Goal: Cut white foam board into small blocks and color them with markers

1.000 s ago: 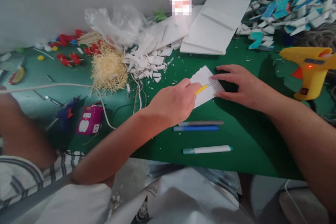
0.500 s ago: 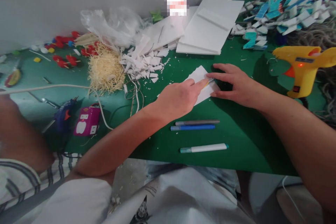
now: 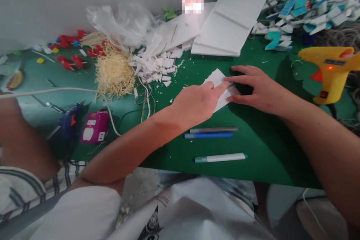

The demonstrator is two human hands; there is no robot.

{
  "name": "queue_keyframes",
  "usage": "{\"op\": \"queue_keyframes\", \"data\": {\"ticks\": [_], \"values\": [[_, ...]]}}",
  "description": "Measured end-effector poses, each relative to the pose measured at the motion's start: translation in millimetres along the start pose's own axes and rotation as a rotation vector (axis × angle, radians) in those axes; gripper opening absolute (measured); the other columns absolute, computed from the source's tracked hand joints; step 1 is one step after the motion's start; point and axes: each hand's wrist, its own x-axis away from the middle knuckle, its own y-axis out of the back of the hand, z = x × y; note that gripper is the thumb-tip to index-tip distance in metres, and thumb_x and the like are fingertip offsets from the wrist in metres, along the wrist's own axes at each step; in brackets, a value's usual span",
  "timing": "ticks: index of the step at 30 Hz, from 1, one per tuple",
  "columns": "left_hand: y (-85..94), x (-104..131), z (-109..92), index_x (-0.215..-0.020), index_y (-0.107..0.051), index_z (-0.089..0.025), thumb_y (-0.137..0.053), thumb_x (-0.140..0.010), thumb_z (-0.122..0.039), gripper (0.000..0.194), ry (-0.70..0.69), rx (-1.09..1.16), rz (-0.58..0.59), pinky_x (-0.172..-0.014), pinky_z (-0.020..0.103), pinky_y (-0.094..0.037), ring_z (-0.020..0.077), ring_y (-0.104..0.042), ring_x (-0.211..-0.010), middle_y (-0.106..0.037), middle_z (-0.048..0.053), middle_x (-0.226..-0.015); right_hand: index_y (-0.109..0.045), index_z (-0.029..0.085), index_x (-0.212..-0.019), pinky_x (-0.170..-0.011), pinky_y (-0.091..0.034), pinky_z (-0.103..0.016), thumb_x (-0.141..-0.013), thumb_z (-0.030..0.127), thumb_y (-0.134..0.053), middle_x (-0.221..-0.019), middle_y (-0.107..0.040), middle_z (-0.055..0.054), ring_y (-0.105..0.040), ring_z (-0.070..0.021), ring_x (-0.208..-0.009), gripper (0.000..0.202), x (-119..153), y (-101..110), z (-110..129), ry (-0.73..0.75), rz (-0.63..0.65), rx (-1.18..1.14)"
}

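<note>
A small white foam board piece (image 3: 216, 76) lies on the green table between my hands. My left hand (image 3: 197, 101) is closed over its near left part, index finger stretched toward the right edge. In it is a thin cutter knife, mostly hidden; only a sliver of its greyish tip (image 3: 231, 83) shows by the fingertip. My right hand (image 3: 254, 86) is open, its fingers spread, with fingertips touching or very near the piece's right side. Below lie a grey marker (image 3: 213, 130), a blue marker (image 3: 209, 135) and a white marker with teal ends (image 3: 222, 157).
White foam sheets (image 3: 225, 26) are stacked at the back, beside white scraps (image 3: 156, 63). A yellow glue gun (image 3: 327, 71) with a lit light stands right. At left are straw-like shreds (image 3: 115, 75), a purple adapter (image 3: 94, 127), a blue glue gun (image 3: 69, 120) and a white cable (image 3: 56, 90).
The whole view has shifted slightly, so things on the table appear a little farther right. Both hands stay at the white piece, and the cutter knife's yellow part is now hidden.
</note>
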Motion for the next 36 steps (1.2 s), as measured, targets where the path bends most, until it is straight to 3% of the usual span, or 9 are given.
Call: {"op": "queue_keyframes", "data": {"ticks": [8, 14, 21, 26, 33, 36], "values": [[4.0, -4.6, -10.5, -0.173, -0.032, -0.024, -0.046, -0.109, -0.014, 0.067, 0.005, 0.012, 0.027, -0.07, 0.03, -0.054, 0.0285, -0.08, -0.1, -0.074, 0.014, -0.114, -0.074, 0.039, -0.144, -0.125, -0.038, -0.076, -0.088, 0.065, -0.071, -0.165, -0.059, -0.008, -0.051, -0.0458, -0.154, 0.063, -1.3, 0.7, -2.8, 0.014, 0.016, 0.028], [10.5, -5.7, -17.5, -0.171, -0.037, -0.021, -0.046, -0.109, -0.014, 0.063, 0.008, -0.003, 0.029, -0.071, 0.032, -0.056, 0.03, -0.08, -0.102, -0.076, 0.016, -0.113, -0.071, 0.033, -0.147, -0.127, -0.037, -0.073, -0.088, 0.064, -0.071, -0.163, -0.061, -0.01, -0.055, -0.0438, -0.151, 0.066, -4.0, -4.2, 0.6, 0.068, -0.036, 0.024], [21.3, -7.5, -19.8, -0.166, -0.047, -0.017, -0.051, -0.105, -0.01, 0.061, 0.001, -0.04, 0.086, -0.077, 0.032, -0.058, 0.028, -0.079, -0.1, -0.076, 0.016, -0.114, -0.074, 0.043, -0.141, -0.129, -0.036, -0.072, -0.089, 0.065, -0.07, -0.168, -0.057, -0.002, -0.048, -0.0414, -0.158, 0.057, -11.0, -3.2, 2.0, 0.052, 0.059, -0.013], [23.3, -3.6, -20.0, -0.169, -0.04, -0.017, -0.052, -0.101, -0.006, 0.07, 0.006, -0.091, 0.138, -0.081, 0.034, -0.061, 0.0274, -0.079, -0.099, -0.075, 0.016, -0.118, -0.074, 0.045, -0.142, -0.131, -0.031, -0.075, -0.086, 0.066, -0.073, -0.171, -0.053, 0.001, -0.043, -0.044, -0.161, 0.06, -12.1, -1.1, 4.3, -0.009, 0.094, -0.01], [22.1, 2.5, -17.6, -0.176, -0.022, -0.023, -0.045, -0.107, -0.014, 0.074, 0.064, -0.047, 0.226, -0.081, 0.041, -0.065, 0.033, -0.079, -0.108, -0.072, 0.019, -0.13, -0.074, 0.045, -0.143, -0.134, -0.027, -0.071, -0.083, 0.067, -0.076, -0.174, -0.049, 0.003, -0.037, -0.0433, -0.165, 0.064, -11.9, -1.1, 8.8, -0.091, 0.109, -0.008], [20.8, 3.4, -18.1, -0.176, -0.022, -0.023, -0.047, -0.106, -0.015, 0.075, 0.078, -0.048, 0.242, -0.082, 0.04, -0.064, 0.0332, -0.078, -0.11, -0.071, 0.019, -0.13, -0.073, 0.047, -0.144, -0.134, -0.026, -0.072, -0.084, 0.068, -0.076, -0.174, -0.048, 0.004, -0.036, -0.0429, -0.165, 0.063, -11.5, -0.5, 9.3, -0.091, 0.115, -0.007]]}}
